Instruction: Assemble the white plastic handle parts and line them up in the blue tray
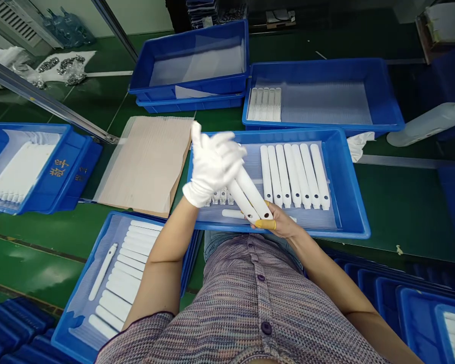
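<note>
My left hand (pixel 212 164), in a white glove, is closed around the upper end of two long white plastic pieces (pixel 251 194) held side by side. My bare right hand (pixel 275 222), with yellow finger cots, grips their lower end. Both hands hover over the near-left part of a blue tray (pixel 349 212). A row of several matching white pieces (pixel 296 174) lies in that tray to the right of my hands, and one loose piece (pixel 231 214) lies under them.
A blue tray (pixel 76 323) at lower left holds stacked white pieces. A further tray (pixel 387 108) holds a few pieces at its left end. Another blue bin (pixel 66 169) sits at left, cardboard sheets (pixel 147 162) beside it. Stacked bins (pixel 189 50) stand behind; a white bottle (pixel 428 124) lies at right.
</note>
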Motion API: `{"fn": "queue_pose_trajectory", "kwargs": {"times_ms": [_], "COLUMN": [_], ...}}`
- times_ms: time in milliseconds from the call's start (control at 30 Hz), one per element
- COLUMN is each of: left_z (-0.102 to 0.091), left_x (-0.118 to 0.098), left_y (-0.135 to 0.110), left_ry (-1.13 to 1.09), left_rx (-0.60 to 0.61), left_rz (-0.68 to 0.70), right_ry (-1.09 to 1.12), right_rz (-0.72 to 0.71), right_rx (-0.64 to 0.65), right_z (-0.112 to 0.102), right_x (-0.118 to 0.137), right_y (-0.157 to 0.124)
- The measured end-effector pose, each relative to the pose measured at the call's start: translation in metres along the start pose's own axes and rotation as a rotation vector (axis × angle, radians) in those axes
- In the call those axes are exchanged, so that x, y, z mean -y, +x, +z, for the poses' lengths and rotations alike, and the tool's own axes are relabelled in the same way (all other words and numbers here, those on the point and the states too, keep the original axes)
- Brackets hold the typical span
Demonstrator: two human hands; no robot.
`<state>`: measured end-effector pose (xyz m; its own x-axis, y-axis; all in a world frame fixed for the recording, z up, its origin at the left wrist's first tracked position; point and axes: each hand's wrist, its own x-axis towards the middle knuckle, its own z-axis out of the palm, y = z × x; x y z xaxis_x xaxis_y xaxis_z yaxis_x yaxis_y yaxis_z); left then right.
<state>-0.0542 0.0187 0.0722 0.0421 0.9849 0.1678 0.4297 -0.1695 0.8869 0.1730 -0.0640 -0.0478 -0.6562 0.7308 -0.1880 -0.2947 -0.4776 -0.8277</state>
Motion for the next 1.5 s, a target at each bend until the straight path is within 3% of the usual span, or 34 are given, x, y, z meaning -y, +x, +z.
{"fn": "queue_pose_trajectory", "kwargs": {"times_ms": [100,167,233,333,467,567,633,800,933,1000,1100,1200,1500], "left_z": [-0.024,-0.025,-0.014,0.018,0.058,0.069,0.068,0.059,0.052,0.049,0.049,0.052,0.049], "left_x": [-0.001,-0.001,-0.002,-0.005,0.002,0.010,0.013,0.012,0.015,0.016,0.015,0.012,0.007], "left_y": [0.024,0.029,0.024,-0.001,-0.042,-0.060,-0.065,-0.066,-0.063,-0.063,-0.066,-0.070,-0.066], "left_ry": [-0.095,-0.331,-0.587,-0.798,-0.864,-0.861,-0.835,-0.707,-0.813,-0.899,-1.033,-1.133,-1.326], "left_rx": [-0.083,-0.116,-0.125,-0.095,0.167,0.163,0.121,0.183,-0.074,-0.115,-0.030,0.030,0.058], "left_rz": [0.170,0.166,0.064,-0.061,-0.247,-0.352,-0.346,-0.413,-0.300,-0.329,-0.406,-0.425,-0.537], "right_ry": [-0.033,-0.025,-0.014,0.026,0.013,-0.153,-0.259,-0.296,-0.139,0.069,0.342,0.467,0.450], "right_rz": [-0.005,-0.011,-0.019,-0.049,-0.074,-0.104,-0.168,-0.354,-0.336,-0.259,-0.138,-0.083,-0.135], "right_rx": [0.096,0.123,0.118,0.032,-0.117,-0.222,-0.275,-0.402,-0.427,-0.375,-0.298,-0.266,-0.288], "right_z": [-0.002,-0.001,0.001,0.005,0.008,0.009,0.012,0.026,0.033,0.035,0.038,0.042,0.039], "right_x": [0.002,0.001,-0.002,-0.007,-0.011,-0.005,0.003,0.024,0.034,0.038,0.044,0.047,0.044], "right_y": [-0.009,-0.011,-0.010,-0.004,0.004,0.008,0.011,0.025,0.028,0.027,0.026,0.028,0.029]}}
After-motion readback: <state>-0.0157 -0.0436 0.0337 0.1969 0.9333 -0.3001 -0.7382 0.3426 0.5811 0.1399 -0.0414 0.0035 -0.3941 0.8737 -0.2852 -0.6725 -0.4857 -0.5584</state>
